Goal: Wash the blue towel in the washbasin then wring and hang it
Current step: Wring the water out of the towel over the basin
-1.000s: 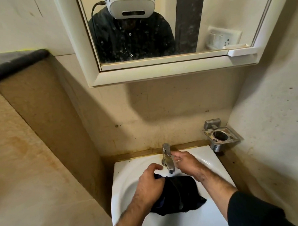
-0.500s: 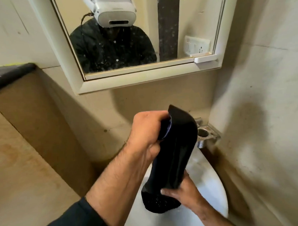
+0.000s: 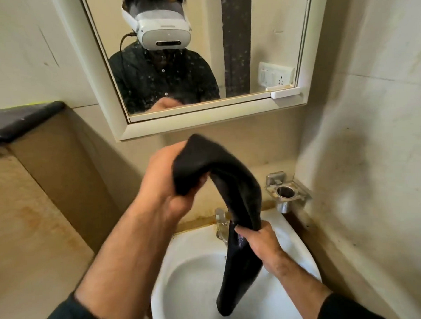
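the towel [image 3: 239, 196], so dark it reads almost black, hangs stretched over the white washbasin [image 3: 185, 274], held at two places. the left hand [image 3: 165, 182] is raised above the basin, its grip clenched round the towel's upper end, which bunches over the fingers. from there the cloth arcs to the right and drops down to the right hand [image 3: 260, 241], whose grip is closed round the towel's middle, just in front of the chrome tap [image 3: 220, 222]. below that hand the tail of the towel dangles into the bowl; whether its tip touches the porcelain cannot be told.

on the wall to the right of the tap sits a chrome holder [image 3: 288, 192] with a round ring. above, a white-framed mirror [image 3: 203, 121] reflects the person in a dark shirt with a white headset [image 3: 163, 29], and a white switch plate [image 3: 274, 73]. no brand, label or writing can be read on the headset, the tap or elsewhere. both sleeves are dark.
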